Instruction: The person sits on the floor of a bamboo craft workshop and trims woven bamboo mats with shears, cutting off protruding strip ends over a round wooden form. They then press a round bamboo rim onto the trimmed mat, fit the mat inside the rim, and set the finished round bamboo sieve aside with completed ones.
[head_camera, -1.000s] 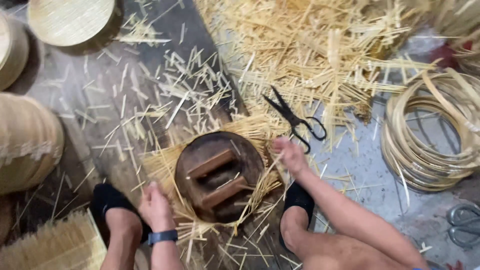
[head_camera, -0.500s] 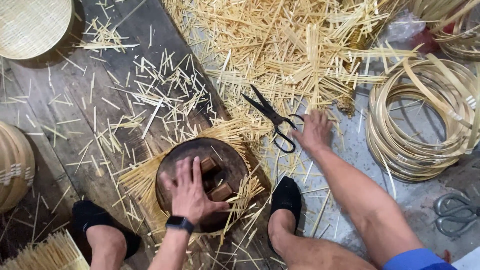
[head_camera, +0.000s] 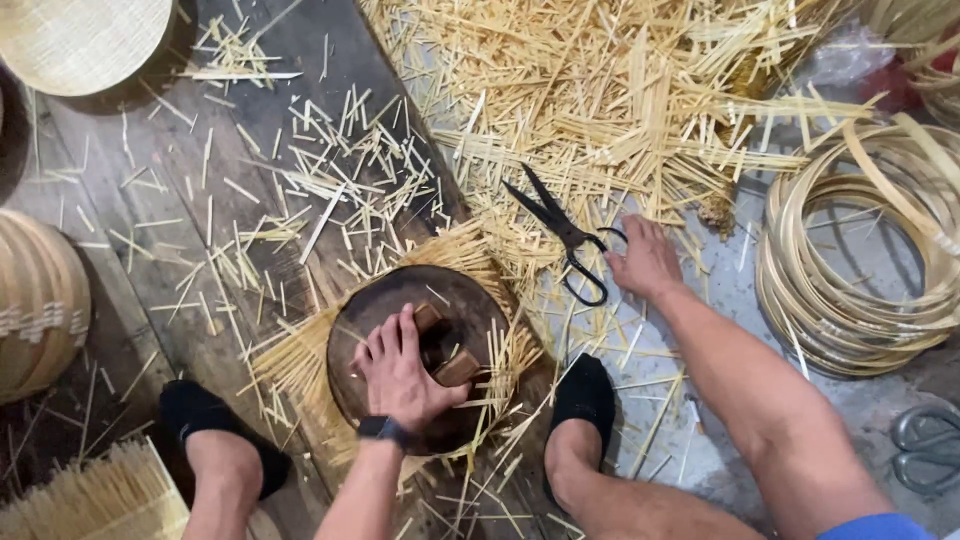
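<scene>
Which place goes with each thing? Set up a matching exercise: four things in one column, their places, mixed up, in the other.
Things:
1. scissors
2. left hand
3. coiled strips
4. woven lid

Places:
A. top left corner
B. on the round dark wooden block
C. at the right hand, on the floor
D. far right

Pairs: 1-C, 2-B, 3-D, 4-A

Loose bamboo splints (head_camera: 620, 110) crowd the floor around the black scissors (head_camera: 562, 236), leaving bare floor (head_camera: 700, 330) only beside the coiled hoops (head_camera: 850, 290).
</scene>
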